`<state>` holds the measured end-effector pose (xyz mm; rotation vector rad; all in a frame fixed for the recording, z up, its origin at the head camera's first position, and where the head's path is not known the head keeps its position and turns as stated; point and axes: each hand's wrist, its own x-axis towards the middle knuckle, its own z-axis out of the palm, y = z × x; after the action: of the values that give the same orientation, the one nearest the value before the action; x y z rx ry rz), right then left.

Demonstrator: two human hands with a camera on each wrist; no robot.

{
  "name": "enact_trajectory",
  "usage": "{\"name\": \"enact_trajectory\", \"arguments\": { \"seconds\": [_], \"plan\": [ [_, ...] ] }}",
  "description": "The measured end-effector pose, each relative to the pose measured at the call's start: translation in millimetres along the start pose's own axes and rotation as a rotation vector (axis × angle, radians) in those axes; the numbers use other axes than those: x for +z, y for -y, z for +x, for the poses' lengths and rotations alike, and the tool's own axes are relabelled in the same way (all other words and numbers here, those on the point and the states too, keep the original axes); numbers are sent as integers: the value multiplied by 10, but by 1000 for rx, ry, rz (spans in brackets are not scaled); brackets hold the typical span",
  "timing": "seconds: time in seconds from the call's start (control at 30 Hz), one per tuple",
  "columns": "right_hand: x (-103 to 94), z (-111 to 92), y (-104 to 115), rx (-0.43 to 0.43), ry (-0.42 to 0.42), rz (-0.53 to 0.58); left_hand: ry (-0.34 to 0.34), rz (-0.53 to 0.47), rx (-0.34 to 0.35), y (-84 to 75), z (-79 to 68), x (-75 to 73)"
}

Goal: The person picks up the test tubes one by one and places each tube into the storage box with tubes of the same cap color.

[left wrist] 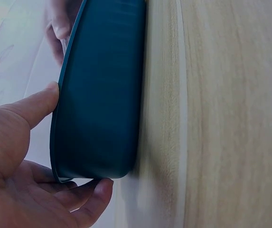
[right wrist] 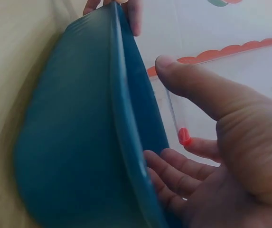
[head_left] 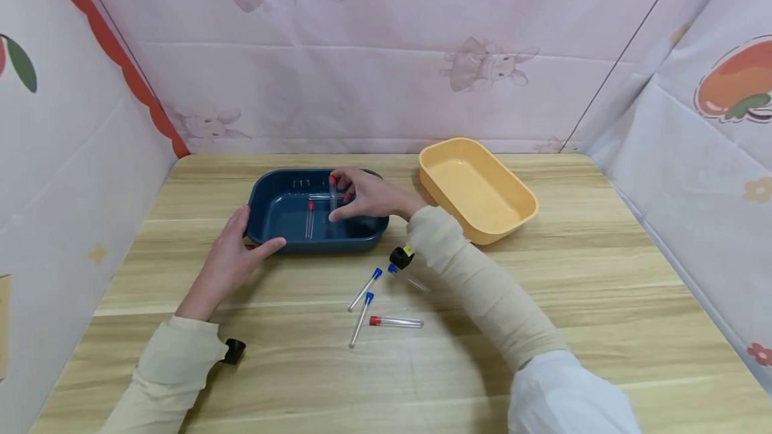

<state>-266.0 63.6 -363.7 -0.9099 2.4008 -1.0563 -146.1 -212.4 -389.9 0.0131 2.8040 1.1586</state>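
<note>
Red-capped test tube hangs over a navy tray — I see the right hand pinching it, the left hand gripping the tray.

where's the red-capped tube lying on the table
In the head view, the red-capped tube lies lower centre, just right of the nearest blue-capped tube.

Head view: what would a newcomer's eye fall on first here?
Probably the yellow tray, right of centre towards the back. Next, the dark blue tray left of it, held by the left hand, with the right hand pinching a red-capped tube over it. Three blue-capped tubes lie nearer the camera.
</note>
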Motion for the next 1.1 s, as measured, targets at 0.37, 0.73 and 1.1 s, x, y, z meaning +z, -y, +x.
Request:
{"name": "enact_trajectory", "arguments": {
  "seconds": [0.37, 0.73, 1.1],
  "plan": [
    [100, 128, -45, 15, 23, -112, -5, 1, 0, 12, 6, 9],
    [230, 223, -20, 80, 54, -232, 9, -8, -11, 34, 15, 15],
    [327, 294, -50, 100, 68, -289, 5, -5, -5, 37, 23, 12]
  ]
}}
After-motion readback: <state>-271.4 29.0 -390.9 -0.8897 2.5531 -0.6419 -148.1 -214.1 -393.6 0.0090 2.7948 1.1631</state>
